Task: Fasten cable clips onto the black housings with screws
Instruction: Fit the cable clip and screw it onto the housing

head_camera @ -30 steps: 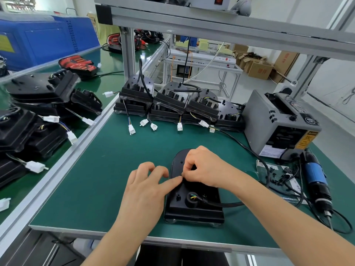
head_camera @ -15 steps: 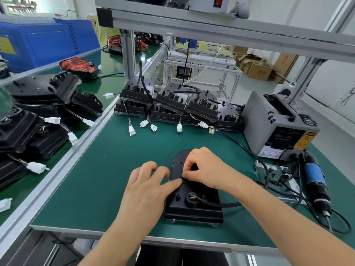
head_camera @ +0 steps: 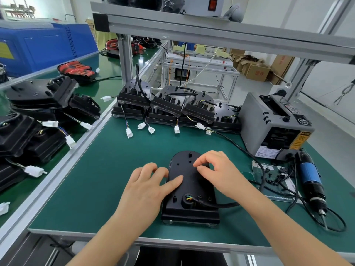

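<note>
Two hands are down on one black housing [head_camera: 190, 191], and that housing lies flat on the green mat [head_camera: 115, 169], rounded end pointing away from us, square end close to the bench's front edge. We see the left hand [head_camera: 149, 187] coming in from the housing's left side: its thumb lies straight across the housing's top face, and the other fingers rest loosely bent along the left rim. The right hand [head_camera: 221, 173] sits over the housing's right half, forefinger and thumb hooked towards each other just above the surface. We cannot tell whether they pinch anything, since the tips are close and whatever might be between them is too small to make out.

At the housing's near end a round opening shows coloured wires, and a black cable [head_camera: 228, 204] runs out from there to the right, passing under the right forearm.

To the right of the housing lies a sheet [head_camera: 288, 189] scattered with small black parts [head_camera: 276, 175], too small for us to name. Further right lies a blue electric screwdriver [head_camera: 311, 179], tip pointing towards us. Beyond that, right and behind the housing, stands a grey tape dispenser [head_camera: 255, 120]. Straight behind the housing, a row of housings [head_camera: 167, 106] leans stacked, white connectors [head_camera: 176, 129] dangling on short wires towards us.
</note>
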`<action>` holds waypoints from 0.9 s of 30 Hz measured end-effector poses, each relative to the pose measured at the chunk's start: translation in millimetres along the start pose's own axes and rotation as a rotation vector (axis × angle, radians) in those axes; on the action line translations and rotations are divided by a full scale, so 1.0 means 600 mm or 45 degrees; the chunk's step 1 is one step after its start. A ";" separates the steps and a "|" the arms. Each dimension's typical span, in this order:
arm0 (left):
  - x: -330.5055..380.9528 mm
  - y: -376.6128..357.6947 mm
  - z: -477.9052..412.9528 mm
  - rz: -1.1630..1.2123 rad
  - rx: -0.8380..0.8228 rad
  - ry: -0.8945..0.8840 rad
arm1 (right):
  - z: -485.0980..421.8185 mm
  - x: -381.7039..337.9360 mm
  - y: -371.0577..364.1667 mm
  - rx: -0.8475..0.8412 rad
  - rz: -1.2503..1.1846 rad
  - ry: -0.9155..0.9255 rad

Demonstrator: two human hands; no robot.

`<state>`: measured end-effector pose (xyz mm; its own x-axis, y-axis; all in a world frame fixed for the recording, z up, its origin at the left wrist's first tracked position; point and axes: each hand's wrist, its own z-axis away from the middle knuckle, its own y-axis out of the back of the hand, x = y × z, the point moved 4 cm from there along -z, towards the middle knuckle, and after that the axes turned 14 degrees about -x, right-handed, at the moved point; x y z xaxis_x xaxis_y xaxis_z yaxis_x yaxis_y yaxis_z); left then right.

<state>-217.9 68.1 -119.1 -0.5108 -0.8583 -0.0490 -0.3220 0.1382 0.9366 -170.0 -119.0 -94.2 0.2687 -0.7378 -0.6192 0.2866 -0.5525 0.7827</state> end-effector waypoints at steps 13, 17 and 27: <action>0.006 0.002 -0.012 -0.034 -0.109 0.000 | 0.041 0.049 0.008 0.014 -0.090 -0.158; 0.017 -0.005 0.000 -0.089 -0.109 -0.019 | 0.055 0.059 0.011 0.036 -0.039 -0.190; 0.010 -0.008 -0.003 -0.005 -0.096 -0.013 | 0.109 0.149 0.102 0.191 0.620 -1.001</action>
<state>-218.0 61.2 -123.0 -0.5182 -0.8534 -0.0559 -0.2633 0.0970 0.9598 -188.6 -244.4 -97.5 -0.3869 -0.9211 -0.0436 0.1696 -0.1175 0.9785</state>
